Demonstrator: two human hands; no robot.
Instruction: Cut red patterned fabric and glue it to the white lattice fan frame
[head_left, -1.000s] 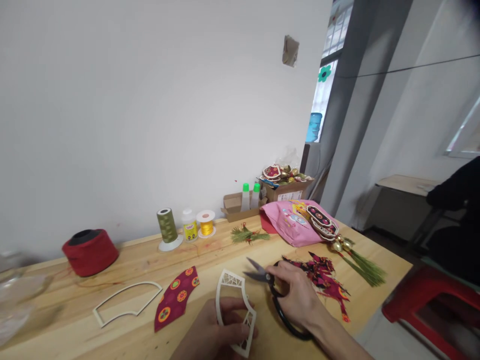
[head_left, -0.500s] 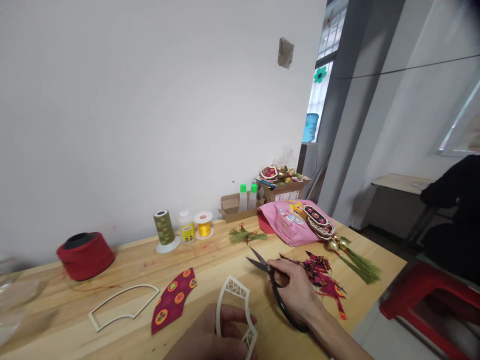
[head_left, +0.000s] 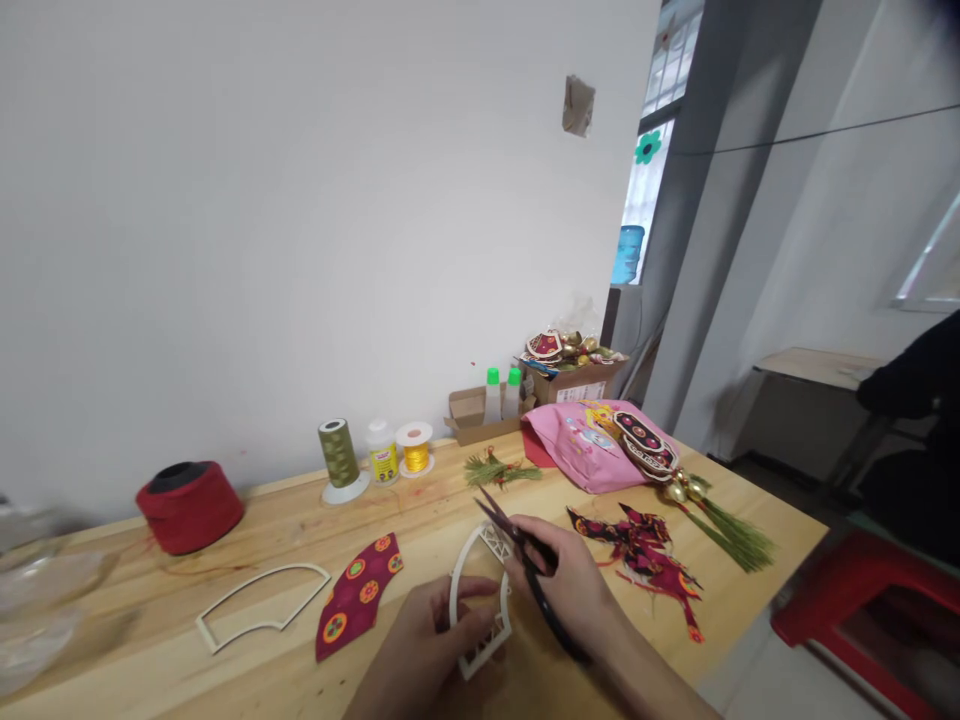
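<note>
My left hand (head_left: 439, 630) grips a pale fan-shaped openwork frame (head_left: 459, 578) by its lower part, thumb across the lattice end. In my right hand (head_left: 574, 590) is a pair of black-handled scissors (head_left: 495, 512), blades slightly apart and pointing up and left. The scissors pass over the frame's upper right end; whether they touch it I cannot tell. To the left on the table lies a maroon fan-shaped fabric piece (head_left: 360, 597) with orange and green flowers. Beside it is a plain pale fan outline (head_left: 264, 605). Dark patterned fabric scraps (head_left: 649, 560) lie right of my right hand.
Along the wall stand a red roll (head_left: 189, 507), green thread cone (head_left: 339, 455), glue bottle (head_left: 382, 455) and yellow cord spool (head_left: 415, 450). Behind are cardboard boxes (head_left: 480, 425), a pink bag (head_left: 570, 440) and tasselled ornaments (head_left: 645, 445). A red stool (head_left: 862, 600) and a dark-clothed person (head_left: 915, 430) are at right.
My hands have come closer together. The openwork frame has tilted and risen, and the scissors have moved left over its upper end. The whole view has shifted slightly.
</note>
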